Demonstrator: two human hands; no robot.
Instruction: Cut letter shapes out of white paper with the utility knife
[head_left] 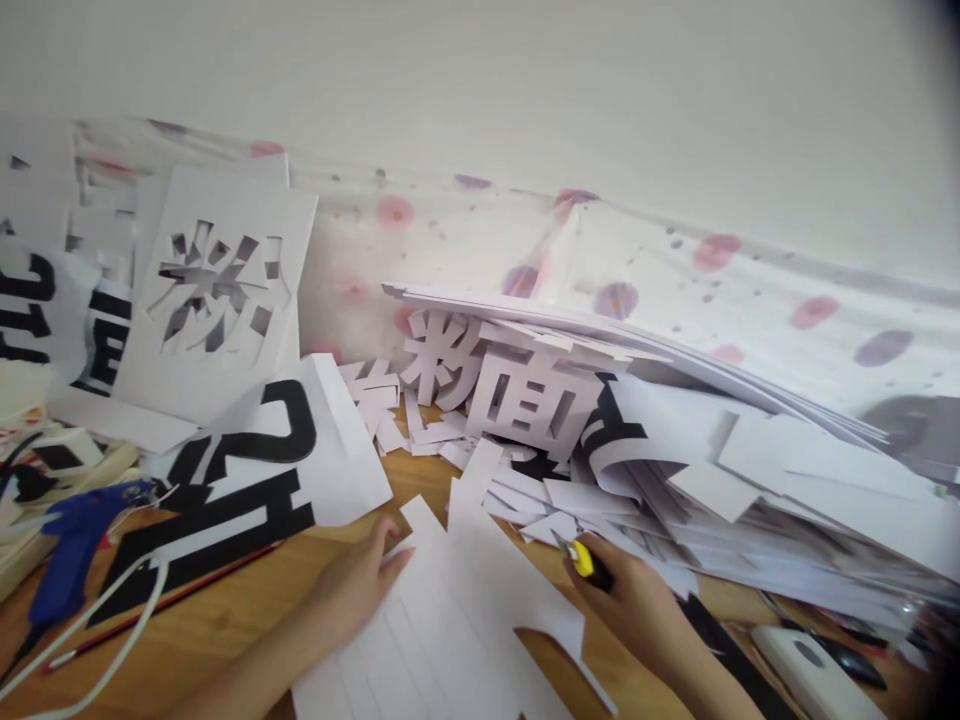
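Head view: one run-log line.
left hand: at cut white sheet | right hand: gripping yellow-black utility knife | blue glue gun: far left

The cutter [583, 560] was yellow and black, the sheet [442, 620] white, the glue gun [71, 545] blue, the surface [225, 612] wood-brown; pink and purple spots dotted the pale wall covering [465, 235].

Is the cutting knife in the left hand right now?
No, the right hand grips the yellow knife, while the left hand is at the edge of the white sheet.

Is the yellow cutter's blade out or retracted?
Out: the pointed blade juts beyond the yellow cutter held in the right hand.
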